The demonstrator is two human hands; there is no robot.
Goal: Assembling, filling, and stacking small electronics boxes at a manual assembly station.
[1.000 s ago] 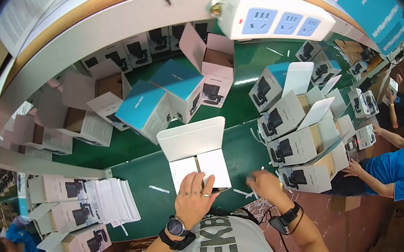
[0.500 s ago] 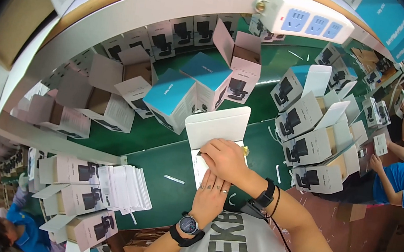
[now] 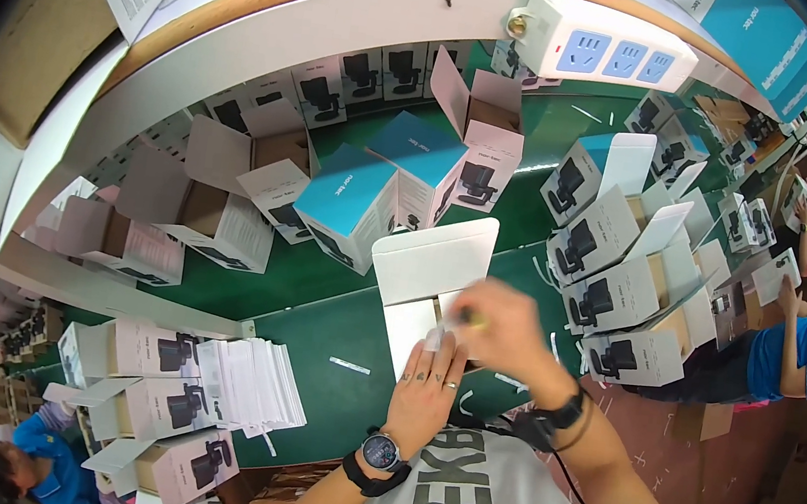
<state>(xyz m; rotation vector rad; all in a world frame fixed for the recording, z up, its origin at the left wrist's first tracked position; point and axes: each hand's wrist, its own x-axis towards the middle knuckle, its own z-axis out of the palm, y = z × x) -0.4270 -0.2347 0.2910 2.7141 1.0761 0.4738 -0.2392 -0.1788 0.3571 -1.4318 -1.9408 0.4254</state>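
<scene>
A white carton [image 3: 403, 338] lies in front of me with its wide flap [image 3: 433, 254] folded open on the far side. My left hand [image 3: 422, 390] rests on the carton's near part, palm down, fingers stretched out, with a ring on one. Over the carton's right side is my right hand [image 3: 506, 333], smeared by motion and curled. Something small, yellow and dark shows at its fingers, too blurred to name. Between the hands, a narrow dark gap runs beside the carton's inner flap.
Open printed boxes [image 3: 608, 307] stand in a row at the right; more boxes with blue tops [image 3: 346, 185] stand at the back. White leaflets [image 3: 256, 385] are stacked at the left. Above hangs a power strip [image 3: 605, 50]. Co-workers in blue shirts [image 3: 800, 346] are on both sides.
My right hand has lifted from the carton's middle and moved right, uncovering the inner flap and gap. My left hand has stayed in place. At the right, the co-worker's white piece has shifted.
</scene>
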